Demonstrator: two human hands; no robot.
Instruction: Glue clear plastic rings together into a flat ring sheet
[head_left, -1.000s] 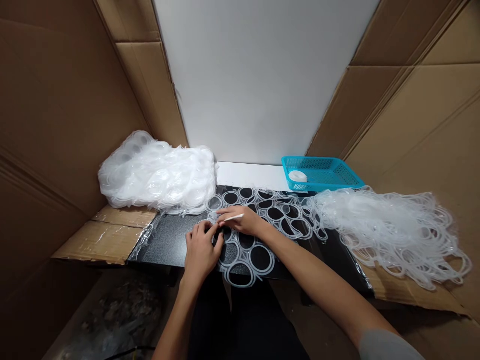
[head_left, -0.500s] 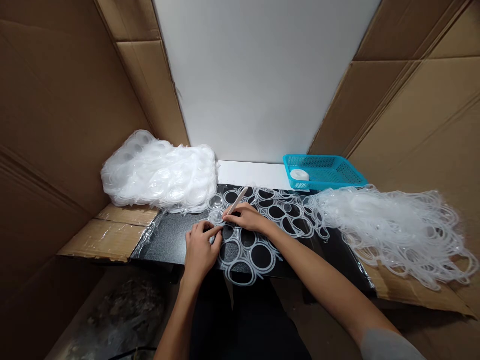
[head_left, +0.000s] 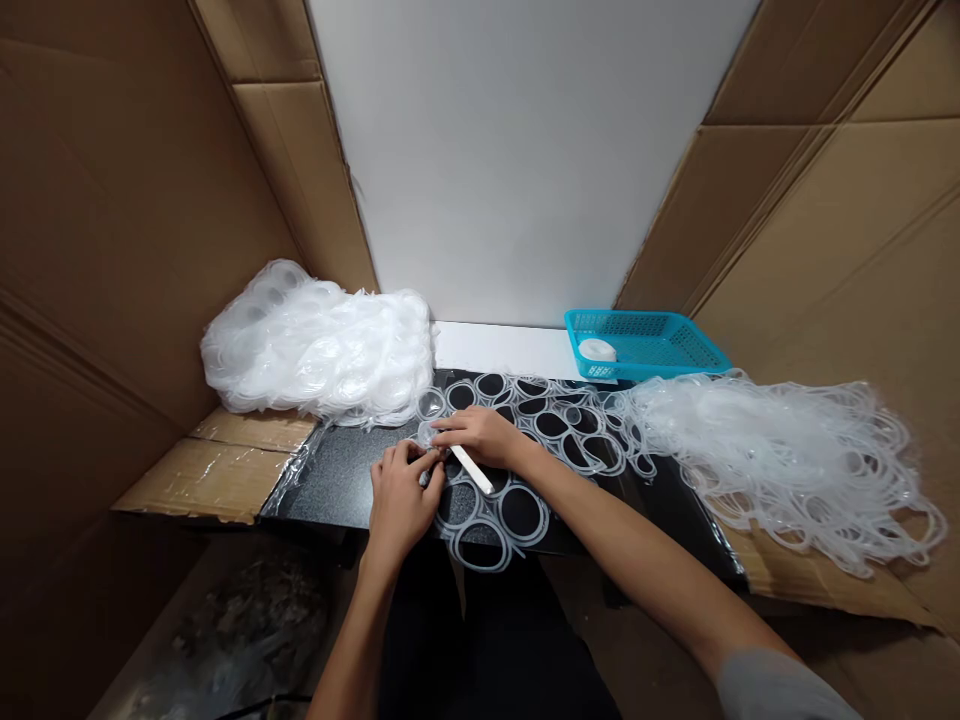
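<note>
A translucent plastic sheet of joined rings (head_left: 484,528) lies across the dark tabletop, its near end hanging over the front edge. My left hand (head_left: 401,490) is on the sheet's left side, fingers bent and thumb and forefinger closed on its edge. Across from it, my right hand (head_left: 484,437) keeps a flat white stick (head_left: 472,470) in its grip, the stick slanting toward me under the palm. The right fingertips touch a small clear disc (head_left: 426,432) in the sheet, just above the left fingers. What lies under the fingertips is hidden.
A tall pile of translucent ring sheets (head_left: 322,345) stands at left. More tangled ring sheets (head_left: 772,455) spread at right. Behind is a turquoise basket (head_left: 652,350) with a white round item (head_left: 598,350) inside. Cardboard walls (head_left: 112,200) enclose both sides.
The white stick has swung from pointing up and away to slanting down toward me in my right hand. The right fingers have reached left onto the disc. My left hand stays put.
</note>
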